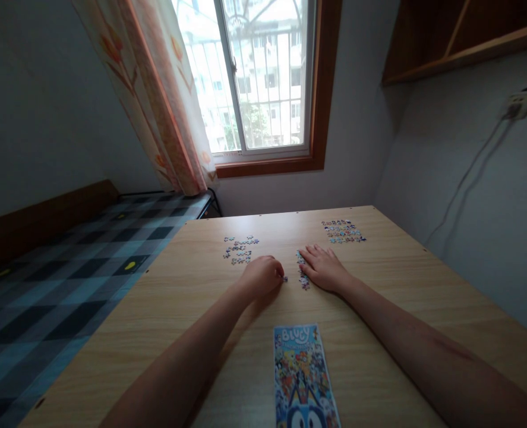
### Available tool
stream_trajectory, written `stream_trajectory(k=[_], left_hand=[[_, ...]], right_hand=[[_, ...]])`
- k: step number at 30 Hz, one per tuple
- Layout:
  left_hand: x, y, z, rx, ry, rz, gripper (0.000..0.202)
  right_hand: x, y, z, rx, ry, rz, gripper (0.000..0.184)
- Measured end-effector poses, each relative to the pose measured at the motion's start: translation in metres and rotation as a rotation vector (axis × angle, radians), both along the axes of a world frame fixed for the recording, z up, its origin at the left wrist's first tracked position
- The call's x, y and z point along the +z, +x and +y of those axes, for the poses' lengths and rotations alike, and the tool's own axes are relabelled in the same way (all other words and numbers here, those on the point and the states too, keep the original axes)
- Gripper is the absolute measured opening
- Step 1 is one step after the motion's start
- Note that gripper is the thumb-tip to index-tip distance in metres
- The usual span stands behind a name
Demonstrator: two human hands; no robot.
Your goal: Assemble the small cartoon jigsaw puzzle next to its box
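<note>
My left hand (263, 276) is closed in a pinch on a small jigsaw puzzle piece (285, 279) just above or on the wooden table. A short distance to the right, a narrow upright strip of joined puzzle pieces (305, 282) lies on the tabletop. My right hand (323, 267) rests flat with fingers spread, its fingertips touching that strip and covering part of it. Beyond my left hand lies a loose group of puzzle pieces (240, 260). Farther off to the right are several rows of pieces (344, 233).
A Bluey picture sheet (303, 368) lies on the wooden table (379, 356) between my forearms. Left of the table is a bed with a checked cover (89, 285). A window (267, 89) with a curtain (156, 89) is ahead; a wall shelf (490, 47) hangs at right.
</note>
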State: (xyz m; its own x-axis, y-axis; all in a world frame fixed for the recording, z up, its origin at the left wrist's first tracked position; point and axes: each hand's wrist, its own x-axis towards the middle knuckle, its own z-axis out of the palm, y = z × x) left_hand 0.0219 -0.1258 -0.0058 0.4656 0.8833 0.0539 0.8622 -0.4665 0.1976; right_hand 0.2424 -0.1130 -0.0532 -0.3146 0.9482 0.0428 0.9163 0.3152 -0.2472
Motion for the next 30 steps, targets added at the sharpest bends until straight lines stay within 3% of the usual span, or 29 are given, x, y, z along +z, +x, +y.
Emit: stream_trajectory(k=[4,12,25,30], left_hand=[[-0.005,0.012,-0.009,-0.131,0.003,-0.083,0.024],[-0.012,0.031,-0.029,-0.195,0.049,-0.152,0.023],[-0.013,0.033,-0.031,-0.211,0.066,-0.168,0.017],[-0.014,0.031,-0.030,-0.218,0.054,-0.199,0.024]], right_hand=[[0.000,0.000,0.001,0.001,-0.005,0.002,0.061],[0.001,0.000,0.000,0.000,-0.008,0.007,0.061],[0.000,0.000,0.001,0.002,-0.002,0.008,0.061],[0.001,0.000,0.000,0.003,0.002,0.010,0.061]])
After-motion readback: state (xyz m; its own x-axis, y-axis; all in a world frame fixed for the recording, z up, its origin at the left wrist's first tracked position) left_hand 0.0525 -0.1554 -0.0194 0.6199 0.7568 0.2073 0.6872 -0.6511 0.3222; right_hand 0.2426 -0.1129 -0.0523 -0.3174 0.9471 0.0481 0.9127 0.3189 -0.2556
